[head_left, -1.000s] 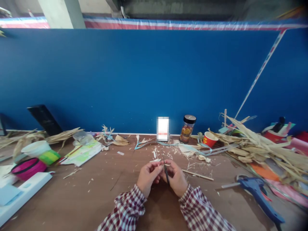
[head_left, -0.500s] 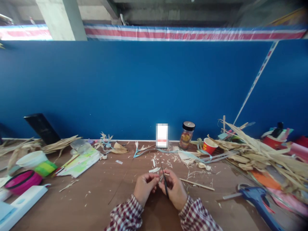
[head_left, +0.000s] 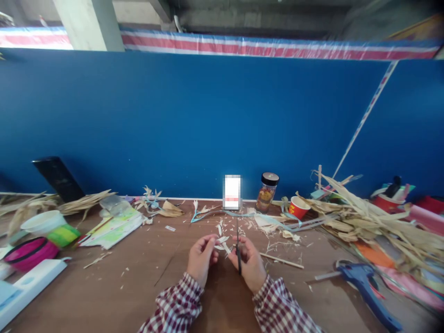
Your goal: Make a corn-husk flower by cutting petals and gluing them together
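Note:
Over the brown table (head_left: 114, 291), my left hand (head_left: 200, 258) pinches a small pale husk piece (head_left: 222, 240) with pointed petal-like tips. Close beside it, my right hand (head_left: 250, 264) grips a pair of thin dark scissors (head_left: 237, 245), blades pointing up and away from me. The two hands are a short gap apart, with the husk piece reaching toward the scissors. Both wrists wear red-and-white checked sleeves. Pale husk scraps lie scattered on the table just beyond the hands.
A wooden stick (head_left: 280, 261) lies right of my hands, a blue glue gun (head_left: 364, 282) farther right, beside a pile of dried husks (head_left: 367, 222). At the back stand a jar (head_left: 266, 192) and red cup (head_left: 299, 207). Bowls (head_left: 31, 249) and papers (head_left: 116, 226) sit left.
My hands have drawn slightly apart and the husk piece now shows between them with its tips spread. The scissors stand more upright. The camera shifted a little.

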`<state>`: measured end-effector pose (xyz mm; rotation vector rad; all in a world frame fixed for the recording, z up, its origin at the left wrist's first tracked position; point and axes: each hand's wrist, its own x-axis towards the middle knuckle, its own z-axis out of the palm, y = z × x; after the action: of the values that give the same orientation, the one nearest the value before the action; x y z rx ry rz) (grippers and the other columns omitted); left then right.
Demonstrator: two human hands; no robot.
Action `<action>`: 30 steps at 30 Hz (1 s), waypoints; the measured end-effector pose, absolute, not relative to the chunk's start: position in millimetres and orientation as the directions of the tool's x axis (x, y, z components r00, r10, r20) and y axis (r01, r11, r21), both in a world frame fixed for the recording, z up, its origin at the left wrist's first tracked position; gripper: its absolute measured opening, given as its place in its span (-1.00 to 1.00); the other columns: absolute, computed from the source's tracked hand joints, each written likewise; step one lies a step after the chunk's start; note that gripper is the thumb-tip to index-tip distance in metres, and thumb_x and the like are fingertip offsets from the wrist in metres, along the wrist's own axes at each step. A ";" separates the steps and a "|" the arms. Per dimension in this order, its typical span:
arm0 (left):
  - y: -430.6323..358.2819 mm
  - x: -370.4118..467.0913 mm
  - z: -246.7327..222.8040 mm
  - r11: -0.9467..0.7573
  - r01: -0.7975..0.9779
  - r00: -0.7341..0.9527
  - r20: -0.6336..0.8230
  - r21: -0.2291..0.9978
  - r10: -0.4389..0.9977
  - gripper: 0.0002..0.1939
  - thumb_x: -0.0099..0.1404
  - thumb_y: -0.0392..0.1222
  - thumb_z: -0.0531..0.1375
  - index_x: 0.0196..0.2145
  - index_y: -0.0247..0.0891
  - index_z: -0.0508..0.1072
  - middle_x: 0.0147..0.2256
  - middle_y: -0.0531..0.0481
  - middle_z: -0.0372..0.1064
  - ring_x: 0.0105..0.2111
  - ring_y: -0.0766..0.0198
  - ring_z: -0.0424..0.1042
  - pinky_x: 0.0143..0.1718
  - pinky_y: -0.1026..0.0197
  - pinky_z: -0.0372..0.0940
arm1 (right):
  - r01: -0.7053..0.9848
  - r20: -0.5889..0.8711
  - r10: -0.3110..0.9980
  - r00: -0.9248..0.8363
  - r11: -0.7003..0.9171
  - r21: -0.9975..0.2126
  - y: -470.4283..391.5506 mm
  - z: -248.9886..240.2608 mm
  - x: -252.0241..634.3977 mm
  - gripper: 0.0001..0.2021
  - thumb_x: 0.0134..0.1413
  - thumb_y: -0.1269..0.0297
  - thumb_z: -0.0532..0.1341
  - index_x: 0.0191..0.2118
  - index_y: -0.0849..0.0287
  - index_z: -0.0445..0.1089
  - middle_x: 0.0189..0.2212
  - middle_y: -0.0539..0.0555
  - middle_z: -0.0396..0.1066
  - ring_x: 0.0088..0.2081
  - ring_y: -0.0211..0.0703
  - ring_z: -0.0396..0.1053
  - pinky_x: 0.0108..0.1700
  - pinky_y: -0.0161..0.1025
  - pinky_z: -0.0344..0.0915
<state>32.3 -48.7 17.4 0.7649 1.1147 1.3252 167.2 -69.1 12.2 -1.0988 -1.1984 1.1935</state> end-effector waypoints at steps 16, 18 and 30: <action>-61.0 49.5 14.4 0.267 -0.448 0.075 -0.262 0.853 0.962 -0.73 -0.19 -0.16 0.34 -0.53 -0.33 0.39 -0.69 0.14 0.26 -0.74 0.54 0.18 -0.76 0.48 0.08 | 0.001 0.160 0.987 0.013 0.160 -0.987 -71.1 9.2 168.0 -0.58 -0.18 0.24 0.25 -0.13 0.19 0.20 -0.57 -0.07 0.31 -0.56 -0.31 0.23 -0.51 -0.37 0.16; -58.8 45.8 17.0 0.250 -0.458 0.063 -0.250 0.853 0.966 -0.74 -0.19 -0.17 0.34 -0.52 -0.34 0.38 -0.64 0.10 0.32 -0.74 0.55 0.17 -0.77 0.48 0.06 | 0.020 0.162 0.986 -0.042 0.163 -0.986 -71.9 8.0 168.0 -0.62 -0.14 0.24 0.23 -0.14 0.18 0.23 -0.55 -0.06 0.32 -0.52 -0.29 0.25 -0.47 -0.36 0.18; -39.7 22.1 19.9 0.148 -0.513 -0.065 -0.210 0.846 0.976 -0.73 -0.14 -0.15 0.31 -0.49 -0.35 0.39 -0.67 0.13 0.28 -0.77 0.58 0.08 -0.80 0.49 -0.05 | 0.303 0.171 0.953 -0.250 0.245 -0.921 -77.0 3.8 169.9 -0.75 -0.13 0.24 0.21 -0.23 0.13 0.40 -0.61 -0.07 0.24 -0.57 -0.30 0.14 -0.53 -0.40 0.07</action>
<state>22.1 -39.7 19.9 0.6245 0.9736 1.3602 169.9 -77.0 3.8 -1.1689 -1.7166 1.0227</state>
